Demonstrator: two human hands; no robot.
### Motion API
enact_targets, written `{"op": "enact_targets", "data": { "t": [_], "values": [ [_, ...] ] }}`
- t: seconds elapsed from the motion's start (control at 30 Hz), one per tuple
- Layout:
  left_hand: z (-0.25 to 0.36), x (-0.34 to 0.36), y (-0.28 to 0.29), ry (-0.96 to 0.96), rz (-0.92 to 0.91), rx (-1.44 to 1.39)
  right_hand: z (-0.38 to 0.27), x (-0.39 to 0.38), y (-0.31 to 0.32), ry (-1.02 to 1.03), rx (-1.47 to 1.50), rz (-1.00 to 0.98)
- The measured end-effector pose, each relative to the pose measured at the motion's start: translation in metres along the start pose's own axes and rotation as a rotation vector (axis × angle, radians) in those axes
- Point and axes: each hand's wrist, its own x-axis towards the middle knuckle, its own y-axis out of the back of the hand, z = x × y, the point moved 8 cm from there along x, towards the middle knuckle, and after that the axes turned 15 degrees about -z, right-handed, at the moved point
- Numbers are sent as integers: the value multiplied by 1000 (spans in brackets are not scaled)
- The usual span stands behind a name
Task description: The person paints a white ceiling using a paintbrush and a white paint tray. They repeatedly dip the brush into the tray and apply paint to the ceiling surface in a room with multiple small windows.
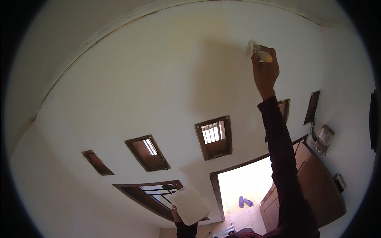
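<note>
High up on the pale wall (158, 71), my right hand (265, 73) is closed around a paintbrush (265, 56). The handle's yellowish end points toward me, and the pale bristles meet the wall or sit very close to it. My arm is stretched far up in a dark maroon sleeve. Low in front of me, my left hand (176, 214) grips the side of a whitish, square-cornered plastic tub (191, 206). Most of its fingers are hidden by the tub, and what the tub contains does not show.
Small brown-framed openings (214, 137) run in a row across the wall. Below are a barred window (135, 194) and a bright doorway with an open brown door (317, 182). Purple slippers (245, 202) lie outside. A metal ladder-like frame (224, 231) stands beneath me. An electric meter box (324, 139) hangs right.
</note>
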Motion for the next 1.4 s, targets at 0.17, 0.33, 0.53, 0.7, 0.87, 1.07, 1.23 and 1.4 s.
{"op": "enact_targets", "data": {
  "t": [0.17,0.33,0.53,0.7,0.87,1.07,1.23,1.4],
  "values": [
    [-7,6,-9,34,-195,-61,-64,-7,-53,147,-107,-165],
    [-7,-6,2,2,-15,-92,-139,-23,-102,264,35,-211],
    [0,-8,5,-26,-67,-27,-165,-21,-114,333,309,-305],
    [-3,-4,6,-7,-105,-62,-61,18,-89,-10,482,-276],
    [-8,3,3,49,-143,-95,14,34,-38,-58,292,-144],
    [-16,1,9,70,-175,-116,15,33,-7,-86,72,-50],
    [-25,-1,29,82,-136,-178,-63,7,-53,154,-178,-161],
    [-15,-1,36,14,-133,-49,-143,-36,-100,275,134,-280]
  ]
}}
